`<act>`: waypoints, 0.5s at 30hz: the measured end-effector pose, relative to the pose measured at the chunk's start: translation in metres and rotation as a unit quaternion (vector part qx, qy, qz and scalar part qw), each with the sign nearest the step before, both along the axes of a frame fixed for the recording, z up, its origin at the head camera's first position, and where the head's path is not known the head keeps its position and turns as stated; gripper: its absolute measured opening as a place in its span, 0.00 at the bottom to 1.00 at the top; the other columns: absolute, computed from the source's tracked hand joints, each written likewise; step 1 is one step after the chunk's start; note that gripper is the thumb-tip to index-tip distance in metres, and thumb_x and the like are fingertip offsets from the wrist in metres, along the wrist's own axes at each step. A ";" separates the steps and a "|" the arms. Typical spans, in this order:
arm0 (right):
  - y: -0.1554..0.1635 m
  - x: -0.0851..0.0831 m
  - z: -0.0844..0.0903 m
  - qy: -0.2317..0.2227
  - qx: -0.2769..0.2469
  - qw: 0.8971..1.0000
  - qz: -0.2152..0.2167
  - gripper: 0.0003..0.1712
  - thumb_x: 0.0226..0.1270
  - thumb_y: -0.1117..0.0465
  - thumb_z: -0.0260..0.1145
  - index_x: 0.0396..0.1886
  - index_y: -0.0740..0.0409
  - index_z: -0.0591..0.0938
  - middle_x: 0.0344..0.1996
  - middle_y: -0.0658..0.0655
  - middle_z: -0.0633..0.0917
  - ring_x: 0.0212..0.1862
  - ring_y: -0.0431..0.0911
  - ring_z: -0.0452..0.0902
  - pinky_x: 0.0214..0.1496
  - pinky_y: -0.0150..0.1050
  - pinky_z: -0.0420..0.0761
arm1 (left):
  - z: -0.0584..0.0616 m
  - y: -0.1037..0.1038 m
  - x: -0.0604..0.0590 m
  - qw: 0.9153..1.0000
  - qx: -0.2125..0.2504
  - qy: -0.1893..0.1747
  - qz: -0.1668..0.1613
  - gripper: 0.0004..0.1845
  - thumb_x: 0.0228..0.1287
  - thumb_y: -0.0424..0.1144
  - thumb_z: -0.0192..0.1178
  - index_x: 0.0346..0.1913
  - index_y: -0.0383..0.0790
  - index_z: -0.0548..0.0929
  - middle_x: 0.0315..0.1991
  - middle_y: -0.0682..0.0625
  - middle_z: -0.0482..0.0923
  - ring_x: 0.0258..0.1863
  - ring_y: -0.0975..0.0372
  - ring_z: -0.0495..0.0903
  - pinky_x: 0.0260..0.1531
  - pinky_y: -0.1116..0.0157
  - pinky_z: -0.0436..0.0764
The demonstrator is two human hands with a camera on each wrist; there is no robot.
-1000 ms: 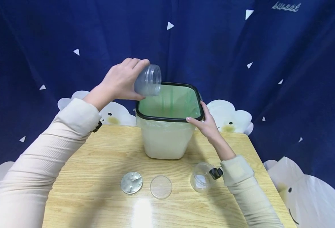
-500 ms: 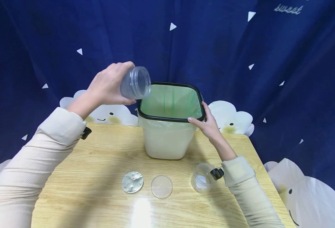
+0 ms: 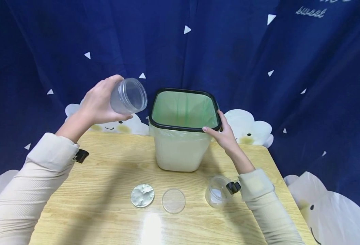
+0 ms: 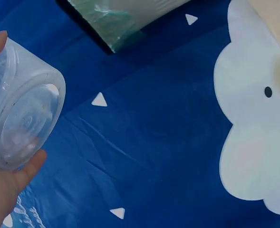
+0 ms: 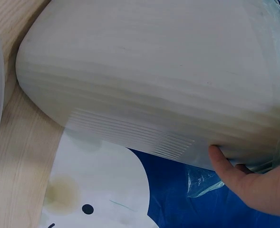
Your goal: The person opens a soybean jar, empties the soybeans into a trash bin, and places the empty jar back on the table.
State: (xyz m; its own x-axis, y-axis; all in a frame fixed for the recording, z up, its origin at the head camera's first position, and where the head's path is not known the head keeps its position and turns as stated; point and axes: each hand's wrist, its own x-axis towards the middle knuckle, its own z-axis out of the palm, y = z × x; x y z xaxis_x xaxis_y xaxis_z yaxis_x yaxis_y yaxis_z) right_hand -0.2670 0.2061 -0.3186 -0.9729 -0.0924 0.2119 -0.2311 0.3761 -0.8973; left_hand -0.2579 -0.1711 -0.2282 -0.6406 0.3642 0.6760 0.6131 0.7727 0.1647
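Observation:
My left hand [image 3: 98, 102] grips a clear plastic jar [image 3: 129, 96] by its side, above the table's back edge and left of the trash can. The jar tilts with its uncapped mouth toward the right; its bottom [image 4: 29, 121] faces the left wrist view. My right hand [image 3: 224, 136] holds the front right corner of the white trash can [image 3: 180, 153], thumb at the black rim [image 3: 184, 128] and fingers against the outer side. A pale green bag lines the can. In the right wrist view, part of that hand [image 5: 256, 187] touches the can's wall.
On the wooden table [image 3: 106, 190] lie a silvery-white round lid [image 3: 142, 196] and a clear round lid [image 3: 173, 201]. A second clear jar [image 3: 218, 195] stands near my right wrist, with something white in or on it. Behind hangs a blue curtain [image 3: 229, 51].
My left hand has moved left and slightly down with the jar, away from over the trash can. The jar's mouth has turned more toward the head view. My right hand stays on the can.

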 end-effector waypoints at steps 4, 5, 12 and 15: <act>0.001 0.000 0.000 0.001 -0.001 1.000 0.002 0.52 0.54 0.55 0.66 0.72 0.51 0.46 0.70 0.58 0.49 0.69 0.51 0.44 0.68 0.46 0.49 | -0.010 -0.009 0.006 1.000 0.017 0.007 0.002 0.51 0.20 0.47 0.77 0.56 0.37 0.64 0.47 0.38 0.72 0.43 0.46 0.70 0.39 0.46 0.71; 0.001 0.000 0.000 0.002 -0.002 1.000 0.001 0.51 0.54 0.55 0.66 0.72 0.51 0.46 0.70 0.58 0.49 0.69 0.51 0.44 0.67 0.46 0.50 | -0.013 -0.011 0.006 1.000 0.020 0.008 0.003 0.51 0.20 0.46 0.77 0.56 0.37 0.64 0.46 0.38 0.72 0.43 0.46 0.70 0.39 0.46 0.71; 0.001 -0.002 -0.001 0.005 -0.008 1.000 0.005 0.51 0.55 0.56 0.66 0.72 0.51 0.46 0.70 0.59 0.49 0.69 0.52 0.46 0.67 0.46 0.52 | -0.033 -0.026 0.017 0.999 0.048 0.006 0.019 0.51 0.19 0.45 0.77 0.56 0.37 0.64 0.48 0.39 0.72 0.42 0.45 0.71 0.36 0.46 0.72; 0.001 -0.002 -0.001 0.004 -0.006 1.000 0.005 0.51 0.55 0.56 0.66 0.72 0.51 0.46 0.70 0.59 0.49 0.69 0.52 0.45 0.67 0.47 0.52 | -0.043 -0.031 0.025 0.998 0.061 0.002 0.024 0.51 0.19 0.45 0.76 0.56 0.37 0.64 0.48 0.39 0.71 0.43 0.45 0.71 0.33 0.46 0.73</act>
